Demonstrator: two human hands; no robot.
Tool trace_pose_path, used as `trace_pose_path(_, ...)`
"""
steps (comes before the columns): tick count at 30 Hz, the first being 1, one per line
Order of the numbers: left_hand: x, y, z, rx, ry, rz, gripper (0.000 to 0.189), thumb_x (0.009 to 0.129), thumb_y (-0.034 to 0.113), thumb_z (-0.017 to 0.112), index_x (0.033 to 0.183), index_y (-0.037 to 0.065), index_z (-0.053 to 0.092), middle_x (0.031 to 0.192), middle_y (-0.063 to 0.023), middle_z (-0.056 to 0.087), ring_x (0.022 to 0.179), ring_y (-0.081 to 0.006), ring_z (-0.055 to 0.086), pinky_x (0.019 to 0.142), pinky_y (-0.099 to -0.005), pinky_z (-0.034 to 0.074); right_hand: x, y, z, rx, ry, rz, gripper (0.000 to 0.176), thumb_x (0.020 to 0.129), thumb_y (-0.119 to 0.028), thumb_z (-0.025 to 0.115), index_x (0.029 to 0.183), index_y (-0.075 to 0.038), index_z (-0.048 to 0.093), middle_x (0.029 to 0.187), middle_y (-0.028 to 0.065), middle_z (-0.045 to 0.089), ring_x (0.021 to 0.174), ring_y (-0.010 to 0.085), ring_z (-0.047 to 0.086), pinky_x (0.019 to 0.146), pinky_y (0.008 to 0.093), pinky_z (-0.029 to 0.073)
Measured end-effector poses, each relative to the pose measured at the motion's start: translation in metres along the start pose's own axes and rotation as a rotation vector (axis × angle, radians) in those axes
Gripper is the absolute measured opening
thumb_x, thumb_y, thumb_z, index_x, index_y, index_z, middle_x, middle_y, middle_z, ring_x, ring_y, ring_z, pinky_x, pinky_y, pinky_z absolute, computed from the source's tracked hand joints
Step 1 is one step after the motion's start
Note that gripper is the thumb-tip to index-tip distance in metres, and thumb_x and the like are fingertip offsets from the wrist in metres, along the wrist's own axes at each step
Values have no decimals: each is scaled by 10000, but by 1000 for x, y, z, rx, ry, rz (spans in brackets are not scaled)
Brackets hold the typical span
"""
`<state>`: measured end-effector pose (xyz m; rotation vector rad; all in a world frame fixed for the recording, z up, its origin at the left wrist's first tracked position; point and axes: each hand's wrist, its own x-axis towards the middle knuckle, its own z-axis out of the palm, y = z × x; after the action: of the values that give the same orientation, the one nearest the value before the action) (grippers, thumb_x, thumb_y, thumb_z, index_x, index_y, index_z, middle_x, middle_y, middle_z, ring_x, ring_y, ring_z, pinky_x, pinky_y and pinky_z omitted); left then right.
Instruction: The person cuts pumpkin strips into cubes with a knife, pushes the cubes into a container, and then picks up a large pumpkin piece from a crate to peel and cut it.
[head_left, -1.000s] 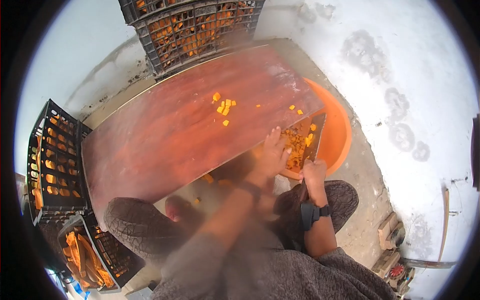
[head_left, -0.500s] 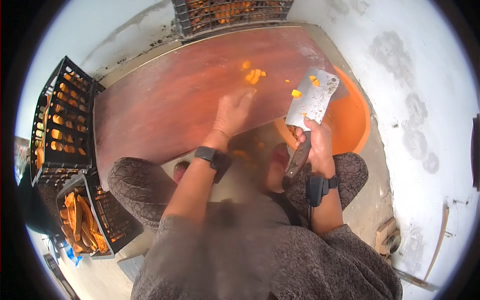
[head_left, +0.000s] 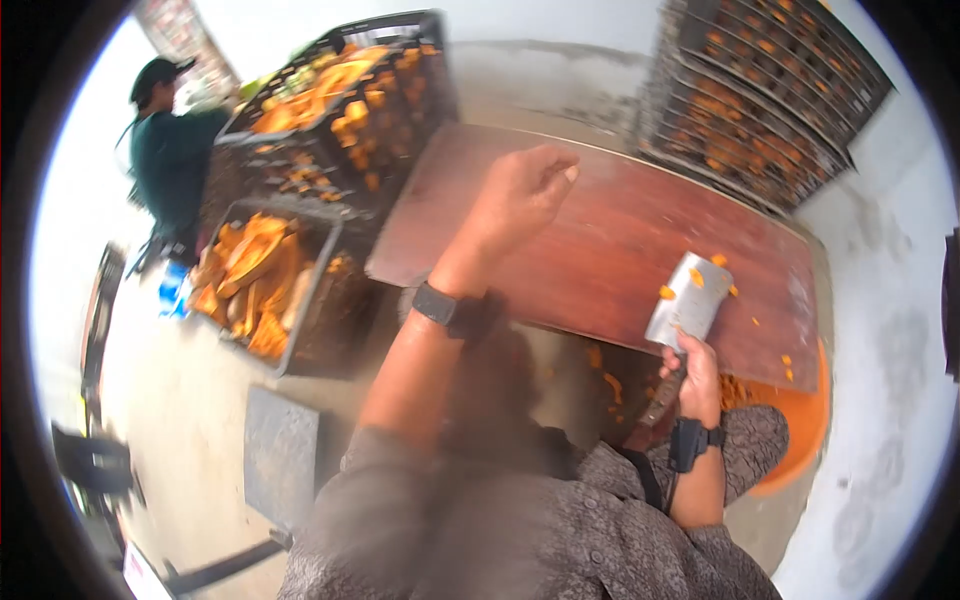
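Observation:
My right hand (head_left: 697, 378) grips the dark handle of a cleaver (head_left: 690, 300), its broad blade flat over the right part of the reddish board (head_left: 590, 260). Small orange pumpkin pieces (head_left: 697, 277) lie on the blade, and others lie around its far end. Raised over the left part of the board, my left hand (head_left: 522, 200) has its fingers curled in, and I see nothing between them. A few more orange bits (head_left: 787, 367) rest at the board's right end. Below that end, an orange basin (head_left: 800, 440) is partly hidden by the board and my knee.
Left of the board stands a black crate (head_left: 330, 130) heaped with pumpkin pieces, with a lower crate (head_left: 285, 350) of long pumpkin slices before it. Stacked crates (head_left: 760, 110) stand behind the board. A person (head_left: 170, 150) in dark green is at the far left. A grey stool (head_left: 282, 455) sits nearby.
My view has swung left, bringing the crates and the other person in. My left hand has left the pumpkin pieces and risen leftward over the board. The cleaver stays in my right hand.

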<state>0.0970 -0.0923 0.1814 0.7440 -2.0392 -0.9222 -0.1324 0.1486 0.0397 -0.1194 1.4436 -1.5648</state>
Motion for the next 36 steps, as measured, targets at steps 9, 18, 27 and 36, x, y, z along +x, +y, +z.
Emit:
trace_pose_path(9, -123, -68, -157, 544, 387, -259, 257, 866, 146, 646, 1060, -23, 662, 951, -193, 696, 896, -321, 676, 794, -362, 524, 2, 2, 15, -50, -71, 91, 204, 889, -182, 577, 1026, -31, 583, 681, 38, 555, 534, 102, 491, 496, 290, 448)
trace_pose_path(18, -247, -161, -198, 918, 359, -582, 340, 773, 115, 670, 1088, -5, 627, 1079, -248, 643, 1054, -419, 595, 911, -474, 489, 6, 1, 14, -83, -65, 81, 202, 893, -179, 578, 1017, -20, 574, 688, 46, 557, 539, 108, 489, 502, 292, 454)
trace_pose_path(27, -247, -186, -218, 910, 203, -955, 315, 766, 157, 657, 1064, 62, 691, 1048, -217, 686, 1010, -386, 651, 870, -446, 518, 1, 0, 15, -48, -55, 122, 219, 890, -179, 585, 1052, -32, 578, 683, 57, 579, 525, 113, 503, 492, 304, 481)
trace_pose_path(36, -255, -189, -221, 924, 165, -1038, 326, 768, 105, 612, 1079, 52, 694, 1051, -225, 684, 1025, -395, 648, 877, -446, 517, 3, 2, 14, -85, -95, 116, 216, 890, -195, 591, 1057, -64, 552, 677, 43, 572, 510, 98, 496, 488, 296, 488)
